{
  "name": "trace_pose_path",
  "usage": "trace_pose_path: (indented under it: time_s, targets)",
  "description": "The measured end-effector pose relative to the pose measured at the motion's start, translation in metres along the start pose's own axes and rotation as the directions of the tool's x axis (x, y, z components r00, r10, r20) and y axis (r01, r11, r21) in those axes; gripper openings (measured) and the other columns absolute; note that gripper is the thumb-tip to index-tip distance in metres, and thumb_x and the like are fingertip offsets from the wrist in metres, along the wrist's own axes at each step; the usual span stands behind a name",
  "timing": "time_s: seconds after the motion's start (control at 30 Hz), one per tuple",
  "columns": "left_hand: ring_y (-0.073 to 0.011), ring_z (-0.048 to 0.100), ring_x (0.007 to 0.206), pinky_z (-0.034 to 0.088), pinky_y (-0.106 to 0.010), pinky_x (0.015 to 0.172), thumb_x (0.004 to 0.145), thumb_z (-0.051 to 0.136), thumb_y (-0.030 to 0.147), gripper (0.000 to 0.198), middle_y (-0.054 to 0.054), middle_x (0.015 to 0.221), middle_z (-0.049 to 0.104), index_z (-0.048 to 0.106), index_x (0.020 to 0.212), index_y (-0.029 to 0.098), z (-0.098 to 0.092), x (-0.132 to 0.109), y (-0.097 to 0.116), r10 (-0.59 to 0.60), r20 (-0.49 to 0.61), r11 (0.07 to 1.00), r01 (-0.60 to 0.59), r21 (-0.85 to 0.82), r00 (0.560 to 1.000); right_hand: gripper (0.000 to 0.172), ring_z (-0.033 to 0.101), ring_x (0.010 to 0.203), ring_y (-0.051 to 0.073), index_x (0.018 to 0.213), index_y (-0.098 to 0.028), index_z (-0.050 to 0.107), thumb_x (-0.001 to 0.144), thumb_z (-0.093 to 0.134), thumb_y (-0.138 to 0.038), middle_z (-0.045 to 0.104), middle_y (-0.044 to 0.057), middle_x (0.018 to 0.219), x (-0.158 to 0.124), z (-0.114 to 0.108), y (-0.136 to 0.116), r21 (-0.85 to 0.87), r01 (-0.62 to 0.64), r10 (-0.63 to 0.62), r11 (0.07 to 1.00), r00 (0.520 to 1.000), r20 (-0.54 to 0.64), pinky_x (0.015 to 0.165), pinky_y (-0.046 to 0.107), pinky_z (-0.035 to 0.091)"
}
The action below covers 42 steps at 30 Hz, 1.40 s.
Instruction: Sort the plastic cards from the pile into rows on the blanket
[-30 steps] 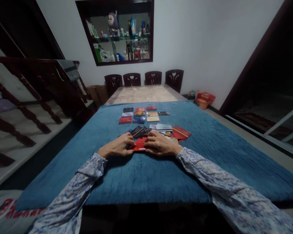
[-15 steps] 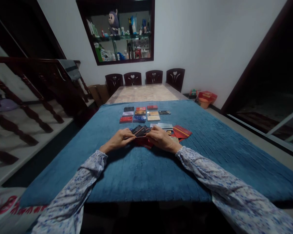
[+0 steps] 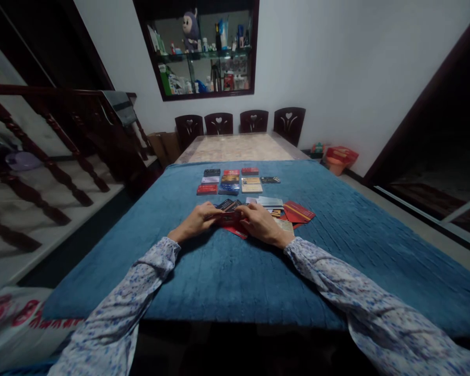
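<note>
Head view, the only one: my left hand [image 3: 200, 219] and right hand [image 3: 260, 223] are both pinched narrow on a dark red card [image 3: 229, 218], one at each end, over the near edge of a loose pile on the blue cloth [image 3: 238, 282]; can't tell if it's one card or a few together. Step in hand looks like handling this card with both hands, probably squaring or checking it; next move, I'd judge, calls for a light, even pinch and a clean lift so nothing under it drags. A bright red card [image 3: 237, 230] lies just below it, black cards [image 3: 227, 204] fan out right behind, partly hidden by my fingers. Near my right hand: pale cards [image 3: 270, 201] on the far side, a cream card [image 3: 285, 226] beside the wrist, a red card with a gold stripe [image 3: 300, 212] further right. Past the pile sit small stacks, incl. a red stack [image 3: 207, 189] and a blue stack [image 3: 229, 189], plus a lone dark card [image 3: 270, 179] at the right. Black cards are the main obstacle, lying between my hands and those stacks; chairs [image 3: 254, 121] and shelves [image 3: 223, 52] well apart, not in the way
</note>
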<state>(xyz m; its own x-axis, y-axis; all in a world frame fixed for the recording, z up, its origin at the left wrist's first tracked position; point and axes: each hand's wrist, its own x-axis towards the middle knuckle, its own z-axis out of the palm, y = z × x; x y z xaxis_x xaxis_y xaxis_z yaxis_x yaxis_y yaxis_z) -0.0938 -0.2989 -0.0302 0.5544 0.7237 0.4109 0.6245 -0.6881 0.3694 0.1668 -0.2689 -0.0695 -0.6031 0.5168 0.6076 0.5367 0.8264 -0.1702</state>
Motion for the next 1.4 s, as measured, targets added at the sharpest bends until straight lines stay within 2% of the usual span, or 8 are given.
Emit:
trace_pose_path:
  time_s: [0.2,0.33,0.5,0.6,0.77,0.93,1.13,1.4]
  targets:
    - [-0.0198,0.061,0.091,0.051,-0.037,0.088,0.093,0.057,0.013,0.036,-0.007,0.102,0.074,0.070,0.125,0.021,0.007,0.001,0.003,-0.053,0.001,0.996,0.053,0.073,0.999,0.038,0.055,0.086,0.022,0.126,-0.020,0.063,0.090,0.061,-0.009,0.062,0.007,0.091,0.000,0.001,-0.002,-0.039,-0.041,0.043,0.998,0.999,0.028,0.078,0.034,0.049]
    - [-0.0226,0.064,0.099,0.052,-0.039,0.092,0.087,0.063,0.013,0.043,-0.010,0.115,0.071,0.061,0.129,0.018,0.017,0.000,0.004,-0.135,-0.071,0.988,0.140,0.068,0.988,0.039,0.054,0.086,0.022,0.128,-0.017,0.062,0.091,0.057,-0.007,0.064,0.009,0.094,0.000,-0.002,-0.002,-0.030,-0.028,0.028,0.999,1.000,0.011,0.077,0.035,0.048]
    - [-0.0211,0.065,0.086,0.053,-0.037,0.083,0.084,0.062,0.013,0.034,-0.006,0.096,0.069,0.057,0.118,0.017,0.024,-0.001,0.002,-0.213,-0.085,0.975,0.218,0.046,0.973,0.037,0.053,0.082,0.022,0.129,-0.016,0.062,0.095,0.050,-0.009,0.064,0.009,0.092,-0.002,-0.002,0.001,-0.024,-0.019,0.018,1.000,0.998,-0.056,0.075,0.034,0.048]
    - [-0.0214,0.063,0.087,0.052,-0.038,0.085,0.083,0.063,0.012,0.037,-0.005,0.095,0.067,0.057,0.119,0.018,0.026,-0.001,0.002,-0.212,-0.107,0.973,0.220,0.070,0.971,0.035,0.053,0.080,0.022,0.128,-0.016,0.062,0.095,0.051,-0.011,0.064,0.010,0.091,-0.002,-0.001,0.003,-0.019,-0.010,0.009,1.000,0.996,-0.093,0.073,0.034,0.047]
    - [-0.0264,0.061,0.100,0.049,-0.044,0.094,0.080,0.067,0.014,0.051,-0.010,0.109,0.067,0.054,0.129,0.017,0.028,0.000,0.004,-0.185,-0.110,0.967,0.201,0.155,0.977,0.039,0.052,0.083,0.022,0.128,-0.015,0.062,0.091,0.055,-0.008,0.066,0.010,0.093,-0.003,0.001,0.009,-0.003,-0.002,0.002,1.000,0.994,-0.114,0.073,0.034,0.046]
    - [-0.0293,0.060,0.107,0.047,-0.047,0.094,0.082,0.066,0.014,0.054,-0.013,0.114,0.067,0.052,0.133,0.015,0.027,-0.001,0.006,-0.180,-0.090,0.951,0.197,0.240,0.980,0.050,0.053,0.088,0.024,0.135,-0.016,0.059,0.086,0.061,-0.007,0.069,0.011,0.099,-0.003,0.004,0.014,0.031,0.015,-0.012,0.999,0.997,-0.082,0.078,0.037,0.048]
    - [-0.0308,0.059,0.110,0.044,-0.047,0.096,0.083,0.066,0.015,0.056,-0.015,0.120,0.067,0.051,0.137,0.016,0.027,0.000,0.006,-0.152,-0.079,0.950,0.167,0.264,0.985,0.063,0.054,0.098,0.028,0.141,-0.016,0.055,0.081,0.072,-0.014,0.070,0.014,0.107,-0.001,0.000,0.015,0.000,-0.017,0.017,1.000,1.000,-0.009,0.084,0.043,0.049]
    - [-0.0315,0.057,0.111,0.041,-0.048,0.097,0.086,0.065,0.020,0.052,-0.015,0.123,0.066,0.052,0.137,0.017,0.022,0.002,0.007,-0.160,-0.046,0.948,0.166,0.271,0.986,0.063,0.055,0.103,0.030,0.142,-0.015,0.053,0.082,0.073,-0.018,0.071,0.016,0.113,0.006,-0.006,0.011,-0.064,-0.092,0.096,0.994,0.994,0.061,0.085,0.044,0.047]
